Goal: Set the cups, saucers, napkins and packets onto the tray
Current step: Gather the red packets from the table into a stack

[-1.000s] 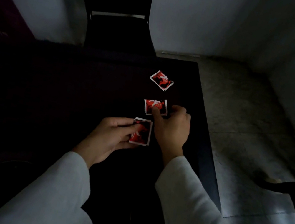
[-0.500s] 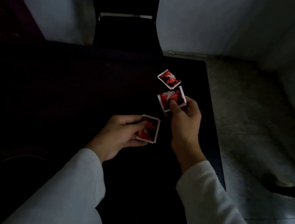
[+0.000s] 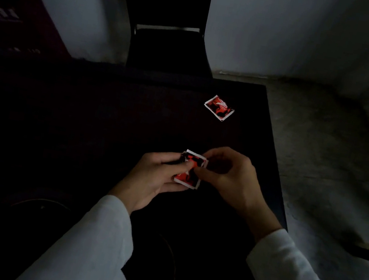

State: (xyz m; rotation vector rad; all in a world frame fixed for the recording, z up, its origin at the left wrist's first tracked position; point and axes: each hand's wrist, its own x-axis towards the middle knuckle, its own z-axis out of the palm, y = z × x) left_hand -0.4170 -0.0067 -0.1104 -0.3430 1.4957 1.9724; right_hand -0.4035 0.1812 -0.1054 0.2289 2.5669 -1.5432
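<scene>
Packets: the held packets [image 3: 190, 169] sit between both sets of fingertips, and a loose packet [image 3: 219, 108] lies flat well beyond them.
Dark table [image 3: 107, 127]: it spreads under and ahead of the fingers, with its right edge near the right knuckles.
Curved rim [image 3: 41, 201]: behind the left fingers, toward the person; too dim to call a tray.
Left hand [image 3: 155, 179]: thumb on top and fingers beneath, pinching the left side of the red held packets.
Right hand [image 3: 233, 179]: curled, with thumb and forefinger nipping their right edge.
Risk: the slick wrappers could slide apart while passing between two hands and drop past the table edge. Stretching for the loose packet could also loosen the pinch.
</scene>
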